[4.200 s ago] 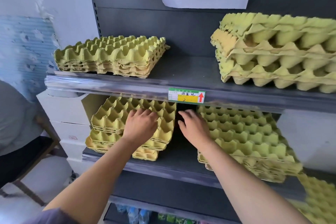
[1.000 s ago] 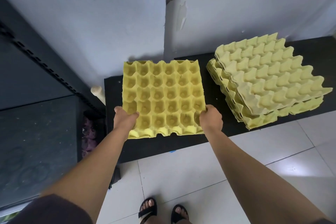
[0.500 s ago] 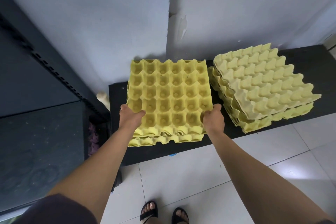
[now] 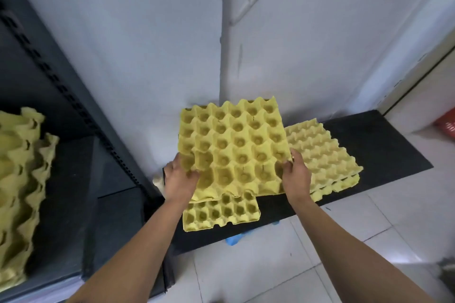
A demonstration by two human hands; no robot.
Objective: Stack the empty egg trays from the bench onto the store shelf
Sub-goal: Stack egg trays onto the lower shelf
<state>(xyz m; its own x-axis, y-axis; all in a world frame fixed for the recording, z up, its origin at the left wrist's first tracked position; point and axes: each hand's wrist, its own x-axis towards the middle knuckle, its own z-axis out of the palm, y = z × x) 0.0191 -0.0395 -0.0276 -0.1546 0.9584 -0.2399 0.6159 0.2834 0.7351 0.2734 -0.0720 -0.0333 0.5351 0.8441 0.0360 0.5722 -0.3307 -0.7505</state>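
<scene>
The left forearm (image 4: 138, 248) and the right forearm (image 4: 344, 241) are bare along all of their visible length, from the bottom edge of the view to the wrists, and each narrows toward the wrist. The left hand (image 4: 178, 181) and the right hand (image 4: 296, 177) are bare as well, with rather short fingers (image 4: 295, 156); the nails are too blurred to describe

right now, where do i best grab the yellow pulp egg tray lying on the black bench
Grip the yellow pulp egg tray by its left and right rims, coming from the front: wide and thin, it lies flat, cups up, on the black bench.
</scene>
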